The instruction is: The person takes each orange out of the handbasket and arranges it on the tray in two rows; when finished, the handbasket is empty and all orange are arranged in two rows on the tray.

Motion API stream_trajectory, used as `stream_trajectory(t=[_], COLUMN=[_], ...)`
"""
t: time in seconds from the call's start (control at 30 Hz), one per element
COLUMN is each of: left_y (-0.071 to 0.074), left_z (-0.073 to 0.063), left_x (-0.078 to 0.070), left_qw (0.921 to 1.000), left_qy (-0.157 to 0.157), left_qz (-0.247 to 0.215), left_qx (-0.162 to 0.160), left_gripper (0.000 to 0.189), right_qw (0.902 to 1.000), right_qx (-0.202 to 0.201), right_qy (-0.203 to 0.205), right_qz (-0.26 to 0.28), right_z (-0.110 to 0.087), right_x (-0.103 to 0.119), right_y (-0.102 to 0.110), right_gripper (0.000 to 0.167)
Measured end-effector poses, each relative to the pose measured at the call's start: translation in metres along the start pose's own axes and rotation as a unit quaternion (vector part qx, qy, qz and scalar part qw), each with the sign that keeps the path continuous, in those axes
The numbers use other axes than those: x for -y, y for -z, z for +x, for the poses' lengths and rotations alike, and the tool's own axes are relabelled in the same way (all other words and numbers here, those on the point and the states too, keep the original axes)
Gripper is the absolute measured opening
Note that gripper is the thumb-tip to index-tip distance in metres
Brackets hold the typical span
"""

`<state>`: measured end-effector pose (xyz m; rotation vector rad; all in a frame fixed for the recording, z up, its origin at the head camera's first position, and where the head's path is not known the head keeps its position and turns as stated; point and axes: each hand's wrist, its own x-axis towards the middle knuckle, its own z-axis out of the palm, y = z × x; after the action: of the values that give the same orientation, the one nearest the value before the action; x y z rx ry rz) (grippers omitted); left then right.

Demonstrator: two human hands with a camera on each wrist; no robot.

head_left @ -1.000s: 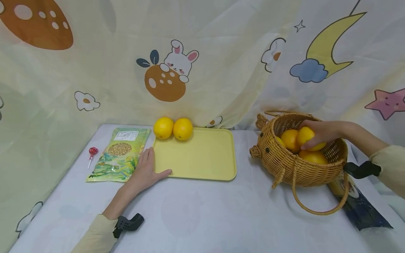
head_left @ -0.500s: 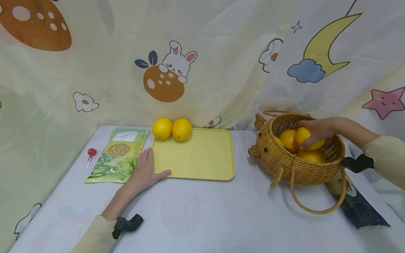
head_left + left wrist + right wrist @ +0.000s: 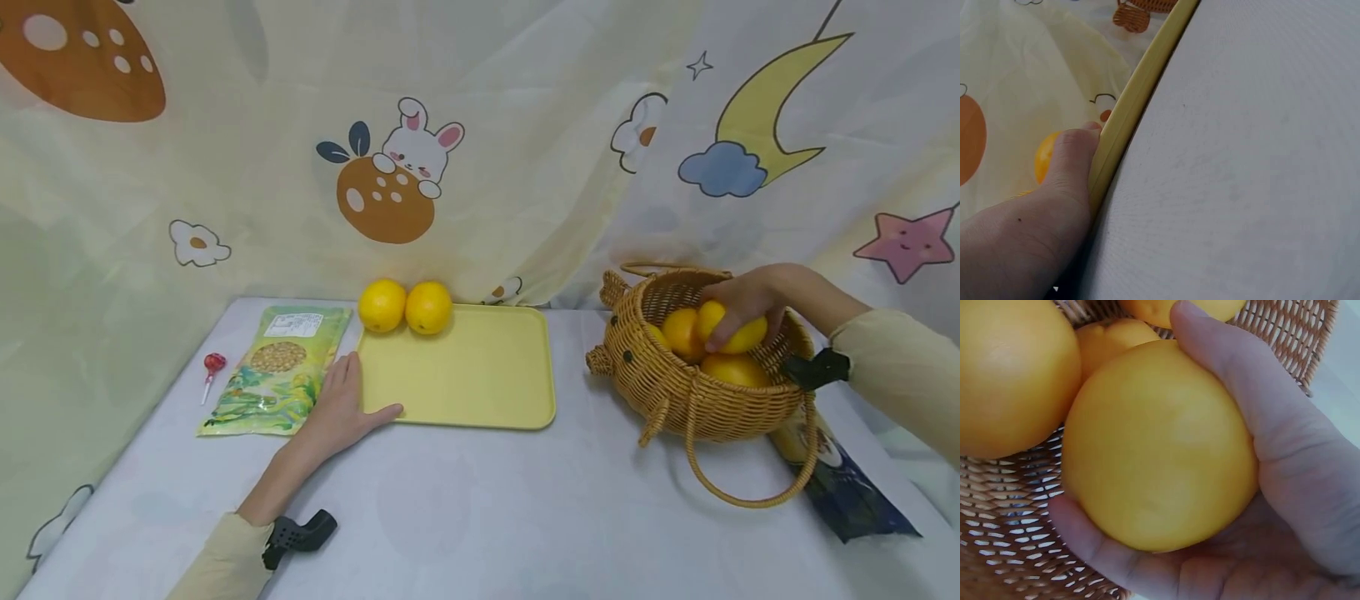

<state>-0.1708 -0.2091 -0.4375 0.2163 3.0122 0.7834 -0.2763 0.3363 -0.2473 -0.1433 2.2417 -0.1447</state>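
My left hand rests at the near left corner of a yellow tray, fingers straight along its left side. In the left wrist view, the thumb lies against the tray's rim. Two oranges sit side by side at the tray's far left corner. On the right, my right hand reaches into a pig-shaped wicker basket and grips an orange, thumb on one side and fingers curled beneath. Other oranges lie around it inside the basket.
Left of the tray lies a green seed packet, with a red lollipop beyond it. A dark packet lies partly under the basket, whose looped handle hangs over the front. A printed cloth hangs behind the table.
My right wrist and forearm have swung left and turned over the basket, while the hand stays on the orange. The left hand keeps its place on the tray. The whole view has shifted slightly.
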Motion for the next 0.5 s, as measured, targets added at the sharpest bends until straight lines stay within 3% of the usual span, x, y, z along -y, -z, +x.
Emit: stream_trajectory(t=[0.2, 0.3, 0.4, 0.5], left_y=[-0.004, -0.006, -0.005, -0.003], left_z=[-0.001, 0.000, 0.000, -0.001], left_x=[0.000, -0.001, 0.001, 0.003], left_qw=[0.9999, 1.0000, 1.0000, 1.0000], left_qy=[-0.006, -0.003, -0.005, -0.005], left_qz=[-0.005, -0.006, -0.004, 0.001], left_qx=[-0.009, -0.001, -0.003, -0.007], left_gripper=[0.120, 0.121, 0.121, 0.121], right_qw=[0.9996, 0.9971, 0.9856, 0.9549], right_qx=[0.003, -0.016, -0.106, -0.236], right_qy=[0.028, 0.069, 0.125, 0.160], right_qz=[0.010, 0.029, 0.043, 0.084], right_z=[-0.001, -0.004, -0.009, -0.016], right_x=[-0.006, -0.013, -0.015, -0.003], right_y=[0.000, -0.003, -0.008, -0.017], right_gripper=[0.086, 0.081, 0.069, 0.060])
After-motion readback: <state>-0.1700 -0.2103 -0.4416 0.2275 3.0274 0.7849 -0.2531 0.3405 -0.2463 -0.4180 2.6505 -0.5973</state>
